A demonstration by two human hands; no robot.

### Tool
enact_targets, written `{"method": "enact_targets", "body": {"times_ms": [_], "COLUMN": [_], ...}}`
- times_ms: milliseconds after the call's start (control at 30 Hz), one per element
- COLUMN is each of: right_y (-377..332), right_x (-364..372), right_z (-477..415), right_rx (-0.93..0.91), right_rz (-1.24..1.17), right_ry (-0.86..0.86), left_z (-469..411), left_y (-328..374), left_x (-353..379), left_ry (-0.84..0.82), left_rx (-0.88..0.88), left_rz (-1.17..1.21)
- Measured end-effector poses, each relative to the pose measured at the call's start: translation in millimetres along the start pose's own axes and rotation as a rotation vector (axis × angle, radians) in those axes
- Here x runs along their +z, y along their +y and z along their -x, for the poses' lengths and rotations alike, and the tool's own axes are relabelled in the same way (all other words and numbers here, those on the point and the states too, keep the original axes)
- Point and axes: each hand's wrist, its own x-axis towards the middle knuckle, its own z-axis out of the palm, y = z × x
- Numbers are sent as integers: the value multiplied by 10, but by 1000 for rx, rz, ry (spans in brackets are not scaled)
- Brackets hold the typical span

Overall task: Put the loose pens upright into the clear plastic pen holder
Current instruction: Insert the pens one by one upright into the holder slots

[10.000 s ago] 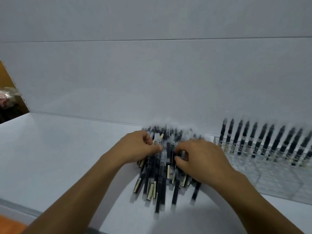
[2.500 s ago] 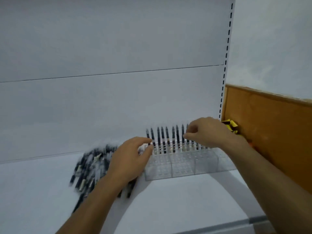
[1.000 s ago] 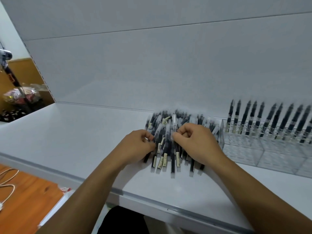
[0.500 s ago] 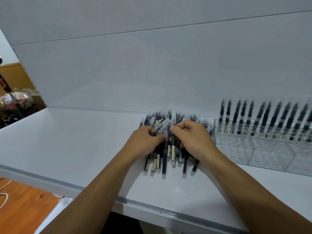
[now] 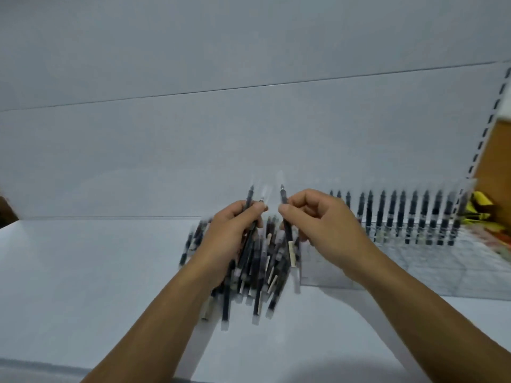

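Bench [image 5: 83, 272] carries the loose pens [image 5: 260, 275] heaped just below both hands. Left hand [image 5: 229, 233] grips a small pen bundle [image 5: 249, 199], right hand [image 5: 323, 225] pinches a single pen [image 5: 288, 236], tips toward 12 o'clock. Clear plastic pen holder [image 5: 414, 269] sits at 3 o'clock, right hand nearer.

The pale labels on the loose pens [image 5: 257, 261] are too blurred to read.

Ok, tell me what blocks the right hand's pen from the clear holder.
Nothing visible. The right hand pinches a pen just left of the clear pen holder; upright pens stand in its back row.
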Motion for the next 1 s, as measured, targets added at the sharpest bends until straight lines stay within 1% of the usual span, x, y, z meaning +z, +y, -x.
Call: {"method": "enact_targets", "body": {"times_ms": [133, 333, 433, 500, 567, 733, 867, 1000], "right_y": [119, 348, 424, 504, 630, 917, 970, 970], "right_x": [-708, -1607, -2002, -2206, -2321, -2450, -2481, -2459], "right_z": [70, 166, 161, 132, 113, 127, 136, 145], "right_rx": [-26, -94, -121, -125, -107, -54, -53, -38], "right_rz": [55, 84, 123, 164, 198, 308, 371, 378], "right_ry": [141, 342, 483, 566, 612, 651, 670, 685], "left_z": [-120, -253, -310, -338, -354, -407, -414, -411], "left_y": [25, 100, 134, 137, 107, -20, -71, -77], "left_x": [566, 1475, 1816, 1987, 2083, 2105, 2089, 2094], "left_ry": [-162, -390, -475, -493, -503, -509, -507, -485], "left_rx": [21, 18, -5, -37, -73, -101, -76, -75], "left_rz": [133, 209, 248, 262, 284, 389, 386, 409]}}
